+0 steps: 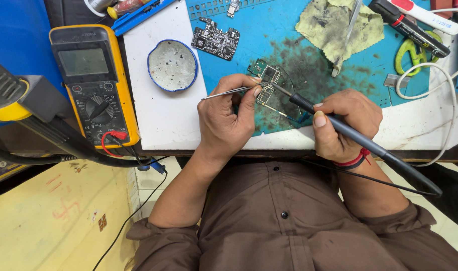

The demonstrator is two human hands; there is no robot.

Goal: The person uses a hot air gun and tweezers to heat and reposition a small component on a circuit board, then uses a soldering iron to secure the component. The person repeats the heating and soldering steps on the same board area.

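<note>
My left hand (225,116) pinches thin metal tweezers (224,92) whose tips rest at a small green circuit board (267,80) lying on the blue work mat (269,35). My right hand (341,123) grips a dark soldering iron (349,131) like a pen, its tip touching the same board. The iron's handle and cable run off to the lower right. A second, black circuit board (215,39) lies further back on the mat.
A yellow multimeter (93,83) with red and black leads stands at the left beside a round blue-rimmed dish (171,65). A stained yellow cloth (339,25), green scissors (412,52), a black-and-red marker (409,27) and a white cable (442,85) lie at the right.
</note>
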